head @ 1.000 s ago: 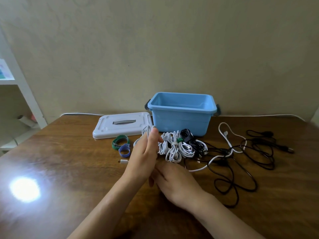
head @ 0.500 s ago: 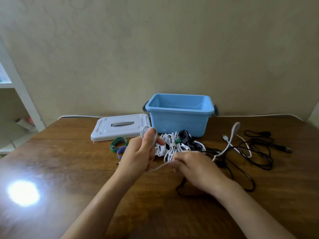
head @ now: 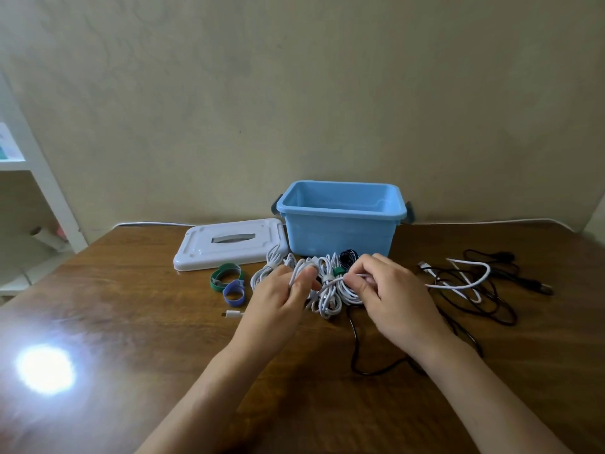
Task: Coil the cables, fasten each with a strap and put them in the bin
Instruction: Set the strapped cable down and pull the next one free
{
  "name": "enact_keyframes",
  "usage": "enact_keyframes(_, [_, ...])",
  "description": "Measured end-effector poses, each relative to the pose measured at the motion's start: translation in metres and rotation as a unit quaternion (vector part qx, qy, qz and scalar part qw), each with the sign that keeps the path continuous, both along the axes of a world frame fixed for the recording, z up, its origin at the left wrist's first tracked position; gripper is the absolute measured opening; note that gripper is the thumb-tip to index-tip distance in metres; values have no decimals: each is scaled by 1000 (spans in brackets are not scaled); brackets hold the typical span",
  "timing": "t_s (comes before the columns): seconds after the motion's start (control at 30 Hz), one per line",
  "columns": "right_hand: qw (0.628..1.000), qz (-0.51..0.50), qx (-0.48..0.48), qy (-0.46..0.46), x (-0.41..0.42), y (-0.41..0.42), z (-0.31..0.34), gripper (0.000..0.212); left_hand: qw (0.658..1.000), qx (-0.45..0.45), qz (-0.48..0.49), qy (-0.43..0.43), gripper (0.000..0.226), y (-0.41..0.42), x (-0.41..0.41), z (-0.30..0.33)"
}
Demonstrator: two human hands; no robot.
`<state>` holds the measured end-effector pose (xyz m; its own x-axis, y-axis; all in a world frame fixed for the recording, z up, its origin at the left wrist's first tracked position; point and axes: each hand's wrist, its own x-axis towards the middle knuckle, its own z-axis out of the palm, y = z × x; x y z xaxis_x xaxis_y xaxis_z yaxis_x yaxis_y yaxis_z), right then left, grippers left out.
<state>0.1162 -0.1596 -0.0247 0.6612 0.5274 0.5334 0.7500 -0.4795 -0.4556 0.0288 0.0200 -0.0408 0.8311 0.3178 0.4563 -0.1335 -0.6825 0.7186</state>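
Head view, entries running left to right. White lid (head: 229,244) lies flat on the bench (head: 131,322) at about 10 o'clock from the hands, off the bin. Just in front of it two spare straps, one green (head: 226,276) and one blue (head: 234,291), lie unused, looped, touching each other; a white plug end (head: 231,314) rests on the bench at 8 o'clock from the left hand. Left hand (head: 278,303): fingers curled round several loops of a white cable (head: 296,273), thumb pressed on the bundle to hold the coil. Directly behind and between the hands sits a heap of coiled cables (head: 329,290), mostly white with one black, at least one bound by a green strap (head: 337,271); how many are strapped I cannot tell. Right hand (head: 389,296): thumb and forefinger pinch the free run of the same white cable, whose tail (head: 468,276) arcs off toward 3 o'clock. Blue bin (head: 340,217) stands open at 12 o'clock from the hands; the visible interior shows no cables. At far right a loose black cable tangle (head: 484,290) lies uncoiled, one strand running back under the right wrist. Judgement: partway through. Several coils appear made, one is in progress, the black tangle is not yet started, and nothing seems binned so far. Left to do: finish this coil, strap it, coil and strap the black tangle, move all bundles to the bin.
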Motion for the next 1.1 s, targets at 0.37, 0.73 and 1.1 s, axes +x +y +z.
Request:
enact_keyframes(0.37, [995,-24,94,-39,-6,2,-5,25,999,-13,-8,28,60,-9,-3,1])
enact_keyframes(0.73, [999,-3,31,-42,10,2,-11,26,999,33,32,20,67,3,-2,1])
enact_keyframes(1.1, [997,-12,74,-7,1,0,-5,23,1000,-4,-9,1,40,-3,-4,6])
